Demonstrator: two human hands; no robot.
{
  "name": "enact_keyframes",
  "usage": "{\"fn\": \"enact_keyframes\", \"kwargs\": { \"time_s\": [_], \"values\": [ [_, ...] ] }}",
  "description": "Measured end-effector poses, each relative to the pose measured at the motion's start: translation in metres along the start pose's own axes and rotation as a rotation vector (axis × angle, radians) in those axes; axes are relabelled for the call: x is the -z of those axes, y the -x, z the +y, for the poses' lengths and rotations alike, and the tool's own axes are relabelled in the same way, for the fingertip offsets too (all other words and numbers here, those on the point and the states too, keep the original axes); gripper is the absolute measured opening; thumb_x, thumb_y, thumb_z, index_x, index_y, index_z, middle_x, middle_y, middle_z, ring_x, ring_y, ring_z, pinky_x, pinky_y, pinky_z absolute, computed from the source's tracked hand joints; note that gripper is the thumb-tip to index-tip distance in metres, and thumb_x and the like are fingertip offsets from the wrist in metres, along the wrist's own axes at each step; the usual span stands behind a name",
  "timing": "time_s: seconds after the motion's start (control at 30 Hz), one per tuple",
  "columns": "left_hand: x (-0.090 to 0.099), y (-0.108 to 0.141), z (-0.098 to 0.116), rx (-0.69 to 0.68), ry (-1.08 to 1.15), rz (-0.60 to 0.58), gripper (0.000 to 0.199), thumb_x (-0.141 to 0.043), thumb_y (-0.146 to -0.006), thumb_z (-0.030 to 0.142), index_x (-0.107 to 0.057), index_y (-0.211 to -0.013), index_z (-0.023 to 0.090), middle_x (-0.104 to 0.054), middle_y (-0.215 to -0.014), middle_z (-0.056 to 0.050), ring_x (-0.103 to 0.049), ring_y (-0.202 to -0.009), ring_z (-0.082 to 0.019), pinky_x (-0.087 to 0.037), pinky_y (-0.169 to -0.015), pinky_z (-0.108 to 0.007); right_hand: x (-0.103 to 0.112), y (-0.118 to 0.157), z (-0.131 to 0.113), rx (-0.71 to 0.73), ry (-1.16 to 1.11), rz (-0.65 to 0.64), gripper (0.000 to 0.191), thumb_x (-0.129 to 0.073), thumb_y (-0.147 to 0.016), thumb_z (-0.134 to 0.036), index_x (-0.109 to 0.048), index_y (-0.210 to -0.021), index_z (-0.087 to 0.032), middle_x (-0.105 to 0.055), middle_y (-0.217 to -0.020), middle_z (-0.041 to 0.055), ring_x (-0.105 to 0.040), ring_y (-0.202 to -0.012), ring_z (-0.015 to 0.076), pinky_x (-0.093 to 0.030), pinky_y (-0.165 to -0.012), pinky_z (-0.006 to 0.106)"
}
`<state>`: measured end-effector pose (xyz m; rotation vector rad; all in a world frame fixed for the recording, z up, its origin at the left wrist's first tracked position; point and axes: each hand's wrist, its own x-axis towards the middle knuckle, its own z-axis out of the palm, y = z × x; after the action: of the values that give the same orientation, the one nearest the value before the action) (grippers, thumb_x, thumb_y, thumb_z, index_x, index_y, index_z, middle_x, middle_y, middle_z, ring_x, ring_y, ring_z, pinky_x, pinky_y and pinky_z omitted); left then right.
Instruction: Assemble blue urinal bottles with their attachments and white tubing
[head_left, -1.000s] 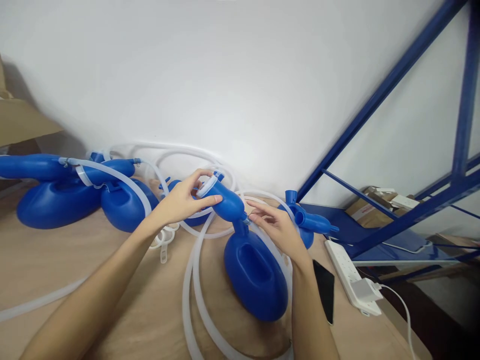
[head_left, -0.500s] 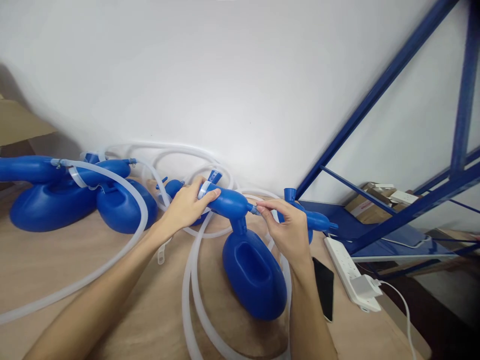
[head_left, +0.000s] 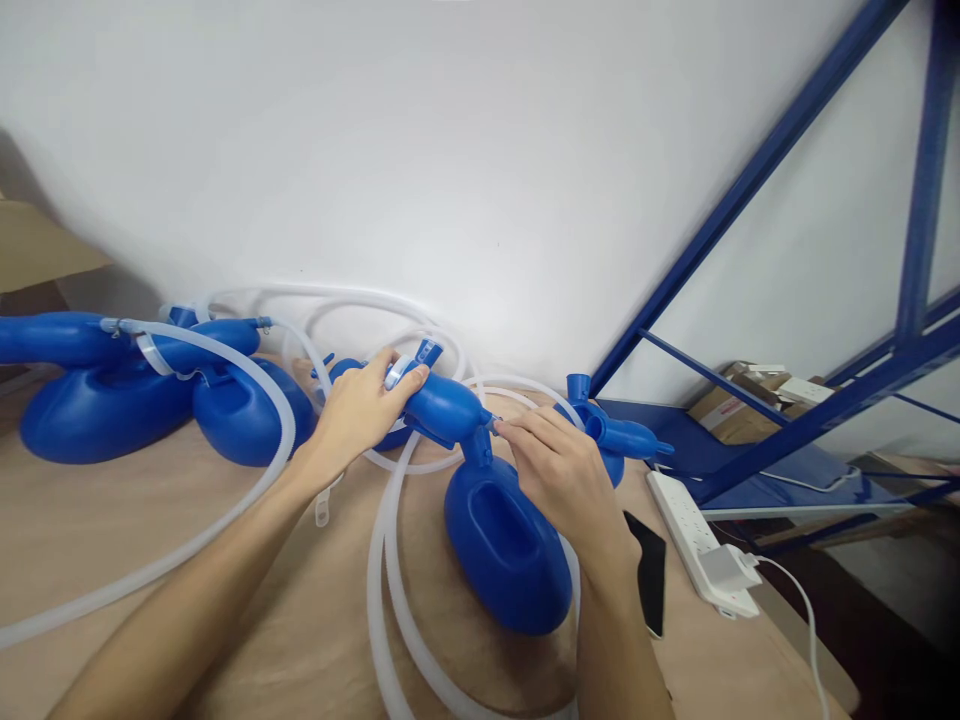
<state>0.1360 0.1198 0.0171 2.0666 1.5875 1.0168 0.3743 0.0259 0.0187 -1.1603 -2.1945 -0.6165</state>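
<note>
A blue plastic urinal bottle (head_left: 508, 545), with a hollow grip in its body, leans on the table in front of me. My left hand (head_left: 365, 405) is closed round the rear of its blue neck piece (head_left: 448, 408), by a white collar (head_left: 397, 372). At the other end of that piece, the fingertips of my right hand (head_left: 559, 465) pinch the narrow nozzle (head_left: 491, 424). Those fingers cover most of the nozzle tip, so any hose or clamp there is hidden. Translucent hose (head_left: 396, 590) loops on the table below.
More blue bottles stand at left (head_left: 97, 410) and right (head_left: 630, 438), some with hoses attached. A black phone (head_left: 652, 580) lies beside a white power strip (head_left: 694, 535) with a plugged-in charger. A blue metal rack (head_left: 720, 225) rises at right; a white wall is behind.
My right hand has shifted left and turned, bringing its fingertips closer in on the nozzle. The neck piece and my left hand have moved slightly left.
</note>
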Motion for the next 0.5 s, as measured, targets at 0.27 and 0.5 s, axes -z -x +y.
{"fn": "enact_keyframes", "kwargs": {
  "time_s": [0.27, 0.5],
  "values": [
    [0.015, -0.007, -0.004, 0.096, 0.008, 0.032, 0.047, -0.042, -0.094, 0.066, -0.062, -0.100, 0.024, -0.062, -0.064, -0.002, -0.066, -0.075, -0.032, -0.042, -0.069, -0.035, -0.007, 0.004, 0.017, -0.131, -0.099, -0.050, 0.026, -0.056, -0.103, -0.018, -0.071, -0.124, -0.021, -0.077, -0.117, 0.0091, -0.071, -0.111, 0.0270, -0.059, -0.096, 0.043],
    [-0.001, 0.023, 0.015, -0.141, -0.028, 0.028, 0.053, -0.027, -0.104, 0.063, -0.060, -0.111, 0.022, -0.070, -0.078, -0.005, -0.070, -0.077, -0.032, -0.042, -0.070, -0.035, -0.005, -0.006, -0.013, -0.317, -0.152, -0.186, 0.076, -0.067, -0.095, -0.057, -0.041, -0.159, -0.026, -0.063, -0.148, 0.0116, -0.062, -0.134, 0.0339, -0.057, -0.103, 0.051]
  ]
}}
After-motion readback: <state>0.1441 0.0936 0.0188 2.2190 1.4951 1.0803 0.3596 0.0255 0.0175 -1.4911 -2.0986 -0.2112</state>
